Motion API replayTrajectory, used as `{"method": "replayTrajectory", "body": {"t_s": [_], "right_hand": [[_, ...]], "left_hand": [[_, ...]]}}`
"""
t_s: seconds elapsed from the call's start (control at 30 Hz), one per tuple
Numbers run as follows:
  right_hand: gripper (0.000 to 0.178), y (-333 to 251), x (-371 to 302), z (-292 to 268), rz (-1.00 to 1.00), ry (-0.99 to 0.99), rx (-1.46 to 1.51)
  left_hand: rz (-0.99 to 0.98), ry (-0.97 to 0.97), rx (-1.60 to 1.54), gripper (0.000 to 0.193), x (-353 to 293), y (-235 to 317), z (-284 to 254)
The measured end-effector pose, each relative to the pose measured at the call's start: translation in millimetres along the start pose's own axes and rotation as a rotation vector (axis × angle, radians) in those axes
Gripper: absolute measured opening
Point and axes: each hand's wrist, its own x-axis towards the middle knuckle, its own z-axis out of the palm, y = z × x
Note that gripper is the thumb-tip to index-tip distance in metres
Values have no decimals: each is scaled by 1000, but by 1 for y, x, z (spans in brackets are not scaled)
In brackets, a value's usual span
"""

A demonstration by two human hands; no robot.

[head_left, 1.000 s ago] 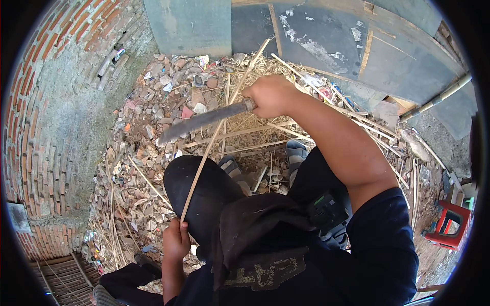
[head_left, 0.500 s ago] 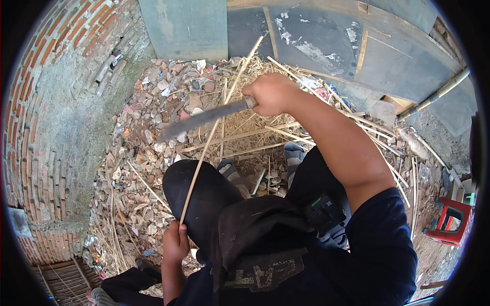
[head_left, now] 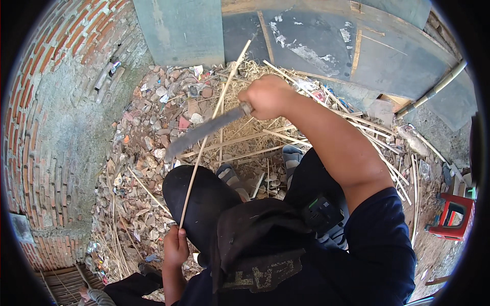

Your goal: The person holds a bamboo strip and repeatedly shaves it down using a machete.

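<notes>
A long, thin bamboo strip [head_left: 198, 159] slants up and away over my left knee. Its near end is pinched between the thumb and fingers of my left hand [head_left: 176, 247]. My right hand [head_left: 266, 97] is wrapped round the handle of a machete [head_left: 204, 131], whose long, dull grey blade points left and a little toward me. The blade crosses the strip beyond my knee; whether its edge touches the strip I cannot tell.
Stony, littered ground [head_left: 148, 127] surrounds my sandalled feet, with shavings [head_left: 240, 97] beyond. More bamboo strips [head_left: 375, 133] lie at the right. A brick wall [head_left: 56, 127] stands left, grey panels [head_left: 316, 46] ahead, a red stool [head_left: 452, 217] far right. Another person's sleeve [head_left: 101, 297] shows lower left.
The machete and my right hand have shifted slightly left, the blade tip lower. The strip's far end sits a little lower and further left. My left hand keeps its grip.
</notes>
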Motion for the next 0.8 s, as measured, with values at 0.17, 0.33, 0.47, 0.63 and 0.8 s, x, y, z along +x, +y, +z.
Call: {"method": "replayTrajectory", "body": {"t_s": [0.17,0.33,0.47,0.63,0.8], "right_hand": [[20,62,3,27,331,217,290],[22,41,5,19,297,228,270],[9,13,7,17,-49,215,46],[9,-2,11,15,-63,-46,-14],[18,43,8,26,368,75,191]], "left_hand": [[-81,24,6,40,-5,-7,0],[-42,9,-12,41,-12,-11,-6],[-44,5,-30,37,-12,-17,-1],[-5,19,81,36,-15,-13,-5],[17,46,189,39,-18,-9,-4]]}}
